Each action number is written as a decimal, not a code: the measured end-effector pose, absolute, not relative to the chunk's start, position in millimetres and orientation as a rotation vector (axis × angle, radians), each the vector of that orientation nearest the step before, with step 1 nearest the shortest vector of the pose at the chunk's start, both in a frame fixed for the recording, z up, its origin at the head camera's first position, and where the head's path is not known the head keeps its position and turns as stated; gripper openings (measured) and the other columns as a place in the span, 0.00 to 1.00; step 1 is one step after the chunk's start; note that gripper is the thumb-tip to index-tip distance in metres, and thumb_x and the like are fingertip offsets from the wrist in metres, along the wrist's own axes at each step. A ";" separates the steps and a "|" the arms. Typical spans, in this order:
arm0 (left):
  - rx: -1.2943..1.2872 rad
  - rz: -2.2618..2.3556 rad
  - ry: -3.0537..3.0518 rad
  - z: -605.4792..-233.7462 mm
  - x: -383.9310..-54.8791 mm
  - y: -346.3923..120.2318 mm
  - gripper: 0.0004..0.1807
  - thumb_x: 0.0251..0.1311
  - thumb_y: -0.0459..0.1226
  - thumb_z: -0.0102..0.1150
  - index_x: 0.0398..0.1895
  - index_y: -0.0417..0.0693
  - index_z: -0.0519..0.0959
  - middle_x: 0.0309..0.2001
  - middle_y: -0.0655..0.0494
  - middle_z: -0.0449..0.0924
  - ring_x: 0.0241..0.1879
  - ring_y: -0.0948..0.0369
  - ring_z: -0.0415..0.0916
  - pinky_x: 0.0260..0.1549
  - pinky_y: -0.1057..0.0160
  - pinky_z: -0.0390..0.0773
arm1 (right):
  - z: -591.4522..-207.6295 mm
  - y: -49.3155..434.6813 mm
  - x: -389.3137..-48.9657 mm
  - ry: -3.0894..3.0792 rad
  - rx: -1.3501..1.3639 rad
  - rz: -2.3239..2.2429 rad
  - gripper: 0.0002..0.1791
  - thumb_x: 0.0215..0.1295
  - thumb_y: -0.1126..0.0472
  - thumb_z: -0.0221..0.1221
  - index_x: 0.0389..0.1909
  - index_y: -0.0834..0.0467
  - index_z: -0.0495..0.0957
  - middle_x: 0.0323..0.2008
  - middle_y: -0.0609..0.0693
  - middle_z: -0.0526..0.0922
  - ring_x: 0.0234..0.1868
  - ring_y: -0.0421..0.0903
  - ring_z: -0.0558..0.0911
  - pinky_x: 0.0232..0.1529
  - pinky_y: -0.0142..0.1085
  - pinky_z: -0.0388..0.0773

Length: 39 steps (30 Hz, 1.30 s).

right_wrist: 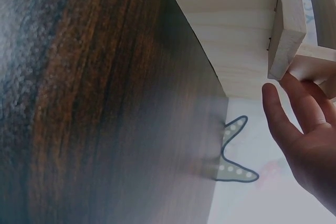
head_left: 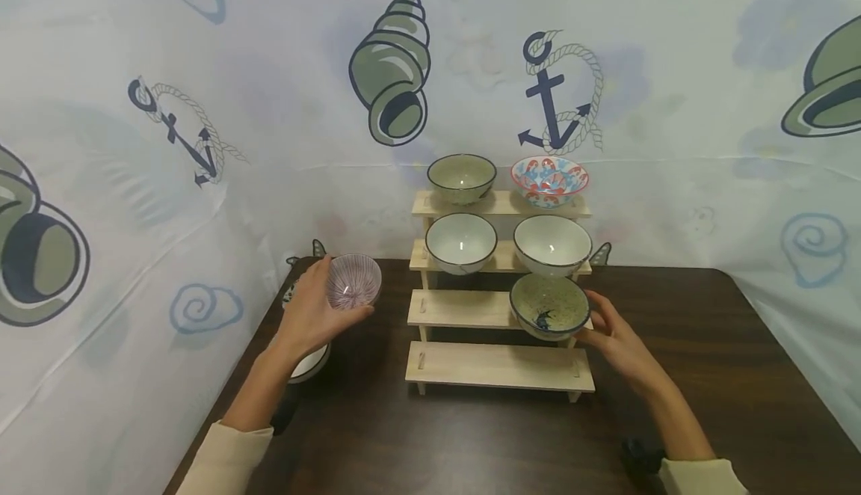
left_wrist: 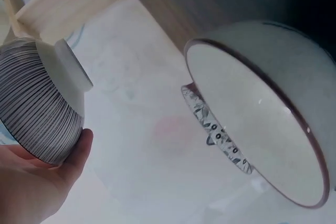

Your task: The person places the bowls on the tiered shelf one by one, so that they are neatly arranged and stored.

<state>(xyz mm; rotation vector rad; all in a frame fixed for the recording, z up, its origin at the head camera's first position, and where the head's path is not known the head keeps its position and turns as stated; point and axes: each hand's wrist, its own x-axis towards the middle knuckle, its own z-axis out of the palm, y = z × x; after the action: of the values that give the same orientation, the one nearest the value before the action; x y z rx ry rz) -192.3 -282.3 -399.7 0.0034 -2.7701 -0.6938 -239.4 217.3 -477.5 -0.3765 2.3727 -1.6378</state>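
My left hand [head_left: 312, 319] grips a small purple-striped bowl [head_left: 354, 281] off the table's left side, with the thumb along its near side. In the left wrist view that bowl [left_wrist: 44, 95] is tilted, its ribbed outside and pale foot showing. My right hand [head_left: 622, 342] holds the right side of a speckled green bowl [head_left: 548, 308] with a dark blue mark inside, at the right end of the second-lowest step. In the right wrist view the right hand's fingers [right_wrist: 302, 103] reach by the wooden stand's end; the bowl is out of sight there.
The wooden stepped stand [head_left: 498, 364] bears a green bowl [head_left: 462, 173] and a red-and-blue patterned bowl [head_left: 549, 179] on top, two white bowls below. Under my left arm, partly hidden, are a white bowl [left_wrist: 257, 114] and a patterned dish [left_wrist: 215, 129] on the dark table [head_left: 377, 435].
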 end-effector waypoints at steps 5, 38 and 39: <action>0.009 -0.693 -2.774 -394.6 -184.2 -283.8 0.67 0.48 0.62 0.74 0.82 0.39 0.50 0.76 0.34 0.60 0.68 0.37 0.66 0.56 0.30 0.77 | -475.7 216.1 -239.7 2.376 -0.383 -1.636 0.48 0.78 0.49 0.57 0.84 0.53 0.37 0.74 0.66 0.68 0.75 0.67 0.66 0.67 0.71 0.63; -0.234 -0.745 -2.786 -366.7 -137.1 -278.0 0.69 0.42 0.57 0.82 0.84 0.49 0.50 0.78 0.40 0.59 0.76 0.40 0.60 0.67 0.31 0.67 | -477.2 215.5 -241.4 2.355 -0.365 -1.636 0.49 0.77 0.50 0.58 0.84 0.52 0.36 0.76 0.65 0.66 0.76 0.66 0.63 0.68 0.72 0.60; -0.242 -0.741 -2.786 -366.1 -135.3 -277.2 0.69 0.41 0.56 0.82 0.84 0.49 0.51 0.78 0.40 0.59 0.76 0.40 0.60 0.68 0.31 0.67 | -477.3 215.4 -241.4 2.355 -0.366 -1.635 0.49 0.77 0.50 0.58 0.84 0.52 0.36 0.76 0.65 0.66 0.76 0.67 0.63 0.68 0.72 0.60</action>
<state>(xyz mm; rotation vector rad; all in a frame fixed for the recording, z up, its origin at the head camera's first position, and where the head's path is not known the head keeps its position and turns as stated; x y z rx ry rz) -135.3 -277.2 -366.1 -0.2416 -2.7864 -0.7410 -241.4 215.4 -477.3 -0.3664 2.3549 -1.6351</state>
